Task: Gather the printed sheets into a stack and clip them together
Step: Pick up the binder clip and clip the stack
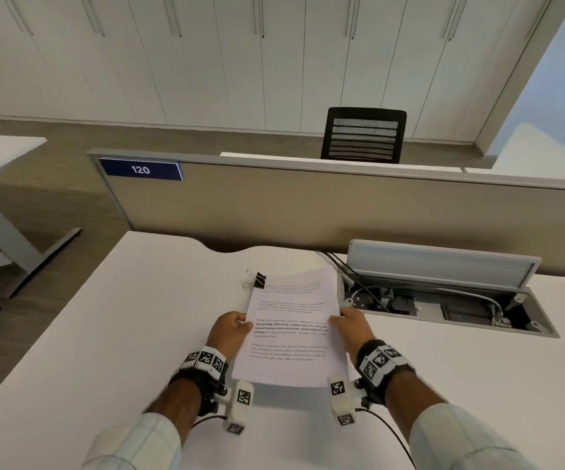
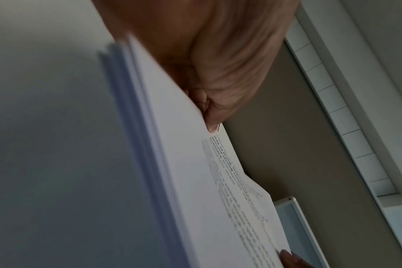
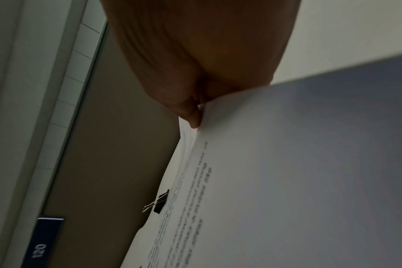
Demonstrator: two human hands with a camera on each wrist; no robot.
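Head view: stack of printed sheets (image 1: 291, 329) held above white desk (image 1: 122, 334), near edge raised; left hand (image 1: 230, 330) pinches left edge, right hand (image 1: 350, 325) pinches right edge. Black binder clip (image 1: 259, 279) lies on desk just beyond stack's far left corner, unattached

Left wrist view: thumb on top page, fingers beneath hidden; sheet edges fanned, not flush

Right wrist view: thumb tip clamps right edge; clip visible past far corner

Judgement: gathering done, squaring in hand. Next move calls for tapping edges flush, then freeing one hand for clip
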